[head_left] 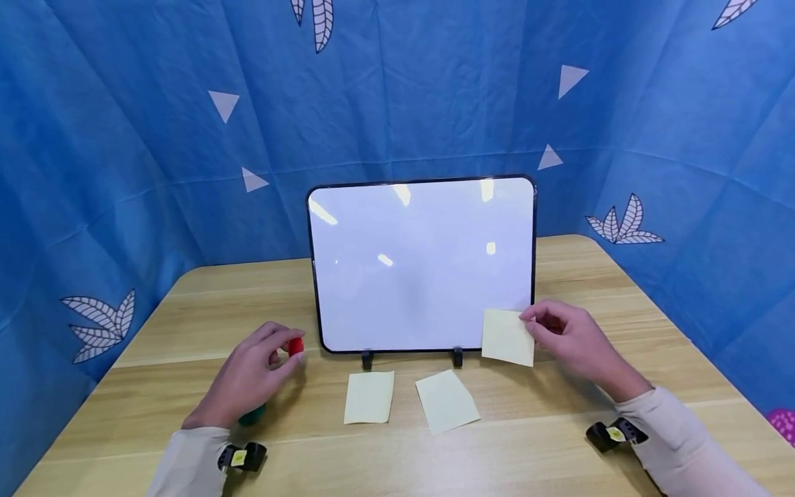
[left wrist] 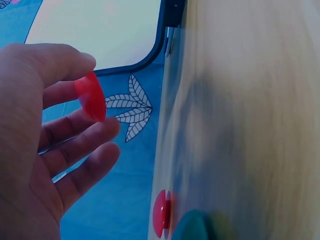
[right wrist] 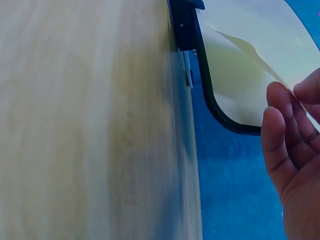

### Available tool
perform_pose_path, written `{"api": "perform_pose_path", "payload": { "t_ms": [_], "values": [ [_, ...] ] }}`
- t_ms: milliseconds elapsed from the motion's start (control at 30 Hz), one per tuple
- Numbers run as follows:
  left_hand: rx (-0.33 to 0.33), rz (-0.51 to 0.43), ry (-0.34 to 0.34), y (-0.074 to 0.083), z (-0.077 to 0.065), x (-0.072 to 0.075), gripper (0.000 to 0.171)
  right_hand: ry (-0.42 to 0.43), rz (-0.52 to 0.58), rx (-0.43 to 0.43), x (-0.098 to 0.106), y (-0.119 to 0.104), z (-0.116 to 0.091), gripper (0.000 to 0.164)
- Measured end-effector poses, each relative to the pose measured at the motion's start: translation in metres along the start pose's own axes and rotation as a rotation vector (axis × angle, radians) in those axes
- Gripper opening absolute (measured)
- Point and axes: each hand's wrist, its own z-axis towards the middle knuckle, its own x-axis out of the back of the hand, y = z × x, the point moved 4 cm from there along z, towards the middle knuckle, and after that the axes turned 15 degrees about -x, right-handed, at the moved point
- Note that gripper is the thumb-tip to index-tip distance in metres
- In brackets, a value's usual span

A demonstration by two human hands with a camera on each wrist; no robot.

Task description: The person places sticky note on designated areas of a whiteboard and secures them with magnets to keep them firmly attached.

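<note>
Wooden table: On my head feed, the wooden table point(head_left: 534, 449) bears the whiteboard point(head_left: 416, 269), upright, its lower edge at two black feet point(head_left: 367, 359).
Whiteboard face: I see a glossy white panel in a thin black frame with rounded corners, marked by bright patches of glare.
Red piece: The red piece point(head_left: 295, 346) is off the table, just left of the whiteboard's lower left corner; up close I make out a smooth, rounded, glossy disc.
Left hand: The left hand point(head_left: 245, 376) pinches the red piece between thumb and forefinger, the other fingers loosely bent and spread.
Held note: The held note point(head_left: 506, 337) is pale yellow, square and slightly bowed, overlapping the whiteboard's lower right corner in my view; I cannot tell whether it touches the panel.
Right hand: The right hand point(head_left: 574, 338) grips the held note at its right edge, between thumb and fingertips.
Loose notes: I have two more pale yellow squares lying before the whiteboard, the left note point(head_left: 369, 397) nearly straight and the right note point(head_left: 448, 402) turned askew.
Green piece: The green piece point(head_left: 252, 415) is mostly hidden by the left wrist.
Left wrist feed: I get a second red disc point(left wrist: 160, 214) side-on, beside a blurred teal dome point(left wrist: 195, 226) cut off by the bottom edge.
</note>
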Motion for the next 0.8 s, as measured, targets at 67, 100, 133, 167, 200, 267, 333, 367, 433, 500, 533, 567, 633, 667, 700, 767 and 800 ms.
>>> {"api": "perform_pose_path", "payload": {
  "t_ms": [67,100,133,167,200,267,333,367,433,500,533,567,633,667,700,767,800],
  "values": [
    [-0.011,-0.016,0.008,0.001,0.001,-0.002,0.036,0.006,-0.003,-0.003,0.001,0.001,0.000,0.010],
    [-0.014,-0.024,0.010,0.001,0.001,-0.002,0.036,0.006,-0.003,-0.003,0.001,0.001,0.001,0.011],
    [-0.015,-0.032,0.009,0.001,0.002,-0.003,0.036,0.007,-0.003,-0.003,0.002,0.002,0.001,0.011],
    [-0.016,-0.036,0.008,0.001,0.002,-0.004,0.036,0.006,-0.001,-0.004,0.002,0.002,0.001,0.012],
    [-0.013,-0.036,0.006,0.000,0.002,-0.005,0.035,0.003,0.006,-0.006,0.002,0.002,0.001,0.012],
    [-0.009,-0.033,0.006,0.000,0.002,-0.004,0.036,-0.001,0.017,-0.011,0.002,0.002,0.001,0.013],
    [-0.011,-0.032,0.011,-0.001,0.003,-0.003,0.035,-0.002,0.027,-0.022,0.003,0.000,0.002,0.014],
    [-0.008,-0.037,0.014,-0.002,0.003,-0.002,0.035,-0.001,0.027,-0.028,0.004,-0.001,0.003,0.014],
    [-0.008,-0.067,0.024,-0.002,0.005,-0.002,0.034,0.005,0.016,-0.030,0.006,-0.003,0.003,0.015],
    [-0.006,-0.112,0.030,-0.001,0.008,-0.004,0.033,0.004,0.002,-0.042,0.009,-0.005,0.004,0.015],
    [-0.003,-0.137,0.034,0.001,0.009,-0.005,0.032,0.002,-0.005,-0.049,0.010,-0.006,0.004,0.015],
    [0.002,-0.159,0.035,0.002,0.011,-0.007,0.031,0.000,-0.013,-0.056,0.012,-0.007,0.005,0.015],
    [-0.005,-0.192,0.043,0.007,0.014,-0.010,0.029,-0.007,-0.021,-0.072,0.015,-0.009,0.006,0.015],
    [-0.011,-0.202,0.050,0.009,0.016,-0.011,0.028,-0.014,-0.027,-0.078,0.016,-0.011,0.007,0.016],
    [-0.018,-0.210,0.057,0.011,0.018,-0.012,0.027,-0.021,-0.031,-0.084,0.017,-0.012,0.008,0.016],
    [-0.034,-0.217,0.071,0.014,0.021,-0.013,0.025,-0.033,-0.036,-0.087,0.020,-0.014,0.011,0.016],
    [-0.037,-0.220,0.079,0.015,0.022,-0.013,0.024,-0.041,-0.042,-0.086,0.021,-0.015,0.013,0.016]
  ]
}}
